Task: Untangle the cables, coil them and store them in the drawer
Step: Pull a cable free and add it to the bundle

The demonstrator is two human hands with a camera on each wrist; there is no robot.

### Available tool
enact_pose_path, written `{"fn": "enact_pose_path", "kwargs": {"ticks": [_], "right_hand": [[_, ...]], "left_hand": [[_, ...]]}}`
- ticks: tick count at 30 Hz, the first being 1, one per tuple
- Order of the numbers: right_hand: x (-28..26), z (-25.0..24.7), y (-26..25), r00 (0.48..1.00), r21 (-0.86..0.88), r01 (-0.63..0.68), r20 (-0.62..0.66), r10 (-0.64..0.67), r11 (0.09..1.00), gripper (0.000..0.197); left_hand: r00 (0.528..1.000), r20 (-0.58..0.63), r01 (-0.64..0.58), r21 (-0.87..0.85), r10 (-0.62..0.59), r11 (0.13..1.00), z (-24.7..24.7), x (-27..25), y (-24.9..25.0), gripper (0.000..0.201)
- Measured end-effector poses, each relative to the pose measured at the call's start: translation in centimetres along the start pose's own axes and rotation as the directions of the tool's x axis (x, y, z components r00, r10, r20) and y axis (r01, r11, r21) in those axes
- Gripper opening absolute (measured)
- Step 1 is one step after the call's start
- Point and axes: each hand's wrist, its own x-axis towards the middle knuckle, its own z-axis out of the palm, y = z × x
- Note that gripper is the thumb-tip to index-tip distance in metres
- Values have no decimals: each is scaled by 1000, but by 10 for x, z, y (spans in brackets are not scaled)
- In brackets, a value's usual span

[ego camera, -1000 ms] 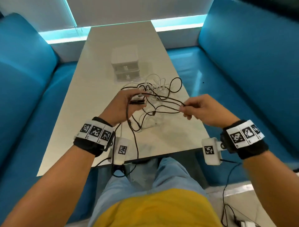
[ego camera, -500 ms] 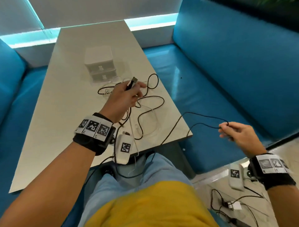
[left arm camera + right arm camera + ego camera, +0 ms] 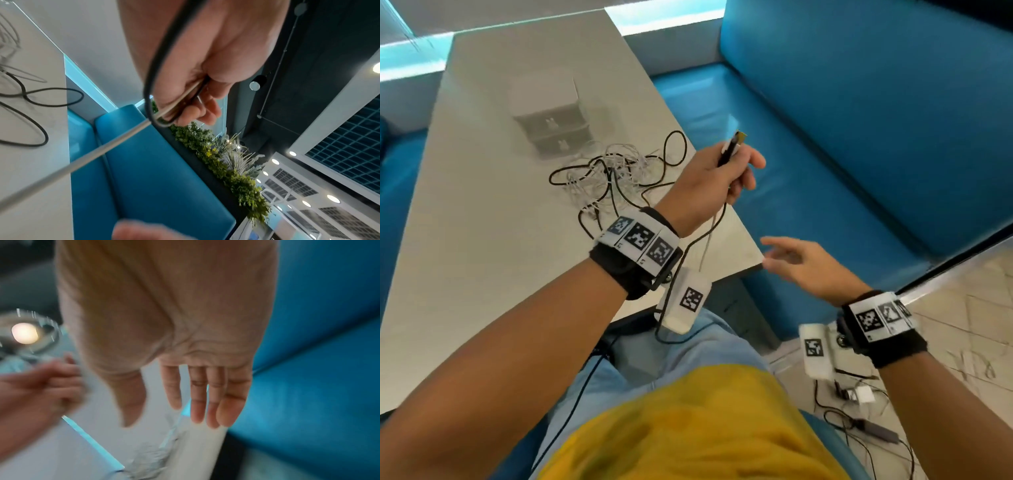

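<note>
L hand [image 3: 709, 181] grips black USB cable [image 3: 729, 150], plug end up. R hand [image 3: 804, 263] holds nothing, fingers straight, near table [image 3: 482, 257] corner.

Black cable [image 3: 616, 192] is lying mixed with thin white cables [image 3: 599, 168] on an off-white table [image 3: 482, 222]. Plug [image 3: 731, 148] is showing black with a gold tip; grey cable [image 3: 107, 148] is running beside the black one. Drawer unit [image 3: 549, 113] is reading white. Benches [image 3: 859, 120] are showing saturated blue, with a cyan light strip [image 3: 664, 20] glowing behind. Wristbands [image 3: 638, 250] are black with white tags carrying black-and-white square codes. Shirt [image 3: 688, 428] is showing mustard yellow, jeans [image 3: 705, 346] light blue. Plants [image 3: 226, 164] are green with some yellow.
</note>
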Motion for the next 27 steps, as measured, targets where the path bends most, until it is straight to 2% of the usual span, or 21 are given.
{"fn": "enact_pose_path", "kwargs": {"ticks": [3,4,6,8,10,12,14,17,20,24,27], "right_hand": [[5,21,-50,979,203,103,150,-135,974,61],[7,28,-60,966,239,135,186,-182,962,58],[11,38,-74,945,328,162,221,-243,931,33],[13,42,-80,940,386,119,253,-229,915,19],[13,43,-77,953,382,24,271,-136,924,14],[12,45,-73,966,468,-26,239,-98,884,3],[11,49,-73,966,569,-30,226,-122,822,4],[7,56,-76,932,713,-116,318,-173,691,6],[8,60,-77,891,752,-228,418,-180,619,6],[8,62,-75,865,746,-286,471,-173,601,13],[6,60,-76,864,721,-272,474,-167,637,15]], "left_hand": [[997,79,21,26,-23,999,14,1,-1,31],[994,102,31,16,-32,999,17,1,-2,31],[991,133,35,-13,-33,999,20,0,-4,30],[988,152,15,-37,-9,999,17,0,-7,31],[985,171,-4,-44,12,999,8,1,-8,32],[984,176,-15,-55,25,998,0,2,-8,33],[987,156,-16,-84,29,996,-5,4,-6,32],[991,124,-40,-58,47,998,-4,4,-6,31],[981,190,-54,46,45,997,-1,1,-10,29],[975,220,-45,78,27,996,-5,-4,-11,28],[969,242,-59,70,41,996,-8,-5,-9,28]]}}
